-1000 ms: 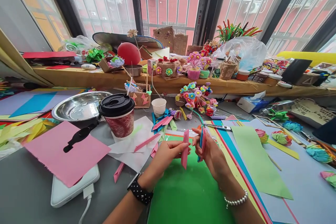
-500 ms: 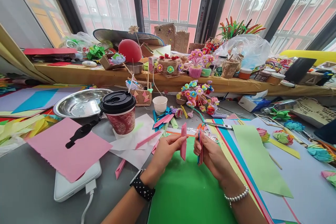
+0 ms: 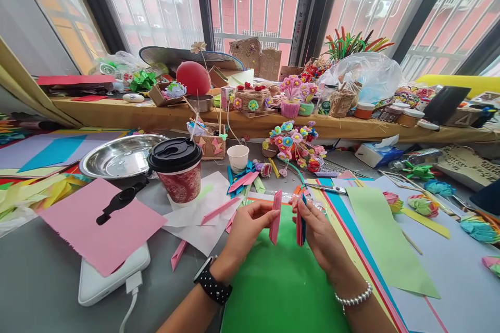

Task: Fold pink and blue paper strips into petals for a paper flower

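My left hand (image 3: 250,229) pinches a folded pink paper strip (image 3: 275,218), held upright between thumb and fingers. Across a small gap, my right hand (image 3: 318,226) grips a stack of folded paper strips (image 3: 300,223), pink on the near side with blue behind. Both hands are above a green board (image 3: 285,286). More folded pink strips (image 3: 221,210) lie on white paper (image 3: 203,234) to the left, and another pink piece (image 3: 178,254) rests on the grey table. Behind my hands is a pile of blue and pink folded strips (image 3: 242,179).
At left stand a lidded coffee cup (image 3: 177,179), a steel bowl (image 3: 121,156) and a white power bank (image 3: 113,276) under pink paper (image 3: 97,223). Scissors (image 3: 328,187) and coloured sheets (image 3: 390,234) lie at right. A bouquet of knitted flowers (image 3: 295,143) sits behind.
The stack in my right hand has turned, so more of its layered edges and the blue strip show. Both hands have shifted slightly; the left still holds its pink strip.
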Demonstrator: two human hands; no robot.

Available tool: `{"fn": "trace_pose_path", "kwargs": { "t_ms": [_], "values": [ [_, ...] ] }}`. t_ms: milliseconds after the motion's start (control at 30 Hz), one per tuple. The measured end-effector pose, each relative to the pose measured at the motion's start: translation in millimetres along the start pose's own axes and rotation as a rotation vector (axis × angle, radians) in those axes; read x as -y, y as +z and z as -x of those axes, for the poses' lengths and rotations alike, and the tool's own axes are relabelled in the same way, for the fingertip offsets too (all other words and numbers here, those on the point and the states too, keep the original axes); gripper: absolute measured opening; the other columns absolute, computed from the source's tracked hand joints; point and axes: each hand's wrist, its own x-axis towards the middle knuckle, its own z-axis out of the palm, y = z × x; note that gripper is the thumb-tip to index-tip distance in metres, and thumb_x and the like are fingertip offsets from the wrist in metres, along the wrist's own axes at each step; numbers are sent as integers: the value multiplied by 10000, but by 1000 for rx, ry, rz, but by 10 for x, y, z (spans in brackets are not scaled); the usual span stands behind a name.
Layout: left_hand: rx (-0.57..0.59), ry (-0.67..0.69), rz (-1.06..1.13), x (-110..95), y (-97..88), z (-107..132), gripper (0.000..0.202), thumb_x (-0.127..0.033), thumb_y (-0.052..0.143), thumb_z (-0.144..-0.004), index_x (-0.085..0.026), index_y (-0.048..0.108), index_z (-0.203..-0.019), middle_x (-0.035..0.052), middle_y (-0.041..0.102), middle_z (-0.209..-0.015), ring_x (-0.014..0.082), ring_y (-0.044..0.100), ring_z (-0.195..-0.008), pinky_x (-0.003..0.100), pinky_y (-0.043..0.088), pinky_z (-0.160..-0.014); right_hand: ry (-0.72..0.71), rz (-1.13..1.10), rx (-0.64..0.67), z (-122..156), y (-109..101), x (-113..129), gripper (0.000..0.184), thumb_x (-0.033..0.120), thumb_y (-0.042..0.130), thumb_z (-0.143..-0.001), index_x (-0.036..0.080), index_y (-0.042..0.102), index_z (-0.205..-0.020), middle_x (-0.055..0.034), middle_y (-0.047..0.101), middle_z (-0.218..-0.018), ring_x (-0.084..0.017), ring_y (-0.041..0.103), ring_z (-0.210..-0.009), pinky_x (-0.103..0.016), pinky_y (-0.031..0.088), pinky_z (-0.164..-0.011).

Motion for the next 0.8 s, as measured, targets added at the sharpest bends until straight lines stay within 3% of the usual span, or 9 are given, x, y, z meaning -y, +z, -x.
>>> {"fn": "trace_pose_path", "kwargs": {
  "t_ms": [233, 333, 500, 667, 800],
  "values": [
    [11, -1, -35, -20, 19, 13, 226, -313, 668, -590, -113, 596, -667, 23, 606, -666, 139, 553, -646, 271, 457, -653, 29, 91, 81, 12, -20, 2, 243, 418, 605, -693, 195, 612, -789, 4, 561, -655, -107, 483, -563, -199, 364, -485],
    [12, 13, -58, -33, 21, 25, 217, -315, 664, -595, -122, 591, -660, 15, 606, -644, 138, 556, -640, 265, 448, -651, 18, 184, 69, 9, -5, -10, 289, 458, 547, -728, 175, 600, -754, 15, 552, -608, -67, 397, -450, -185, 279, -405],
    [-10, 24, -51, -27, 12, 17, 243, -344, 667, -586, -127, 589, -662, 22, 616, -668, 150, 566, -647, 269, 444, -644, -20, 240, 120, 10, 41, 13, 375, 500, 418, -792, 160, 564, -851, -1, 590, -588, -47, 296, -346, -201, 194, -360],
    [9, 27, -43, -7, 9, 5, 268, -363, 670, -578, -126, 590, -677, 35, 623, -692, 160, 571, -668, 282, 454, -655, -28, 234, 122, 14, 45, 9, 380, 513, 410, -790, 172, 549, -886, 11, 567, -580, -61, 323, -366, -212, 214, -377],
    [5, 45, -75, 15, 3, -7, 257, -356, 664, -586, -127, 591, -676, 45, 631, -702, 164, 574, -674, 282, 455, -653, -80, 313, 90, -16, 12, -47, 361, 520, 409, -786, 191, 552, -823, 42, 452, -454, -100, 364, -392, -234, 250, -396]
  ]
}}
